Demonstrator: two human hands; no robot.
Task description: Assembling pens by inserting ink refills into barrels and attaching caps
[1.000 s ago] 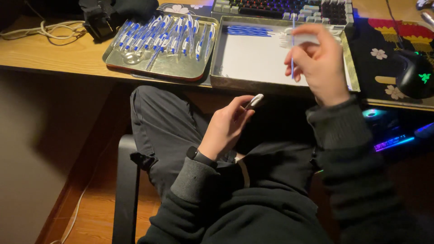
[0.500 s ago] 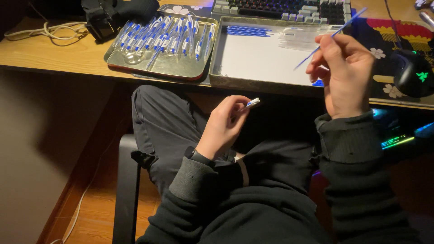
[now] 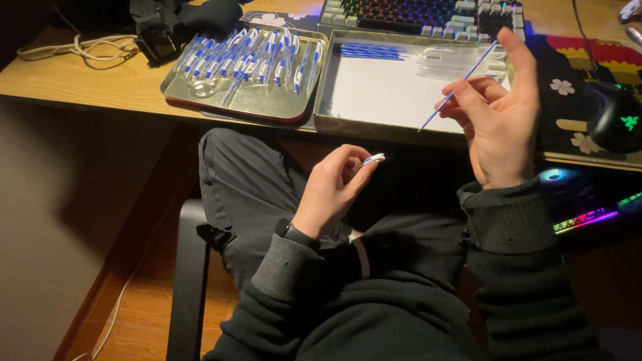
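— Start at the left. What is on the desk?

— A coiled cord at the far left of the desk. Right of it, a metal tray holding blue-and-white pens laid side by side, long axes running near to far. A dark cloth lies at its far edge.

— The left hand?

— Left hand is low, over the lap, forearm rising from the near side, a watch at the wrist. Thumb and fingers are pinched together on a small white pen part. Its free end sticks out past the fingertips, pointing right and slightly far.

— The second tray?

— Tray lined in white, just right of the first. A row of blue refills lies at its far left; clear pieces lie at its far right, too blurred to tell apart.

— The right hand?

— Right hand is raised above that tray's near right corner, palm turned left, index finger straight up. Thumb and middle fingers clamp a thin blue refill near its middle. Its long axis runs diagonally: one end down-left toward the near side, the other up-right toward the keyboard.

— Farther right?

— A patterned mat and a dark mouse, well clear of the hand.
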